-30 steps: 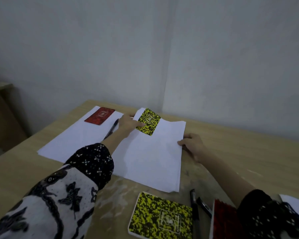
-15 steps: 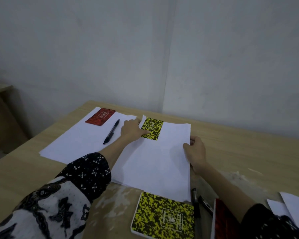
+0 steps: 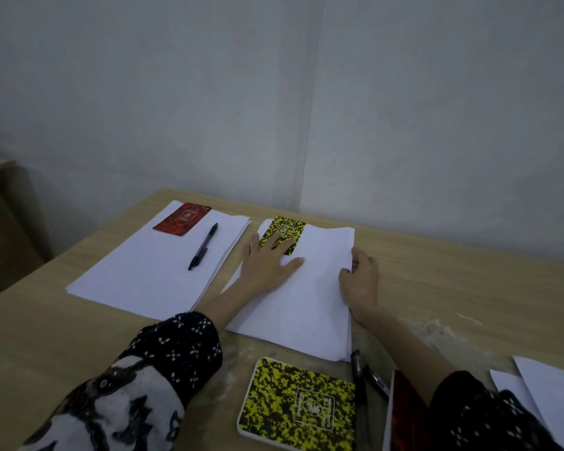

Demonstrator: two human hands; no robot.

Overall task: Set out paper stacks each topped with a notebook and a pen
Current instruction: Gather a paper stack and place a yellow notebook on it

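Observation:
Two white paper stacks lie side by side on the wooden table. The left stack carries a red notebook and a black pen. The right stack has a small yellow-and-black notebook at its far left corner. My left hand lies flat on this stack, fingers spread, fingertips touching that notebook. My right hand rests against the stack's right edge, fingers curled onto the paper.
Near me lie a larger yellow-and-black notebook, two black pens and a red notebook partly under my right sleeve. Loose white sheets sit at the right edge. A grey wall stands behind the table.
The right stack with its yellow notebook has slid rightward, apart from the left stack, and turned straighter. My left hand flattened on it; my right hand moved along its right edge.

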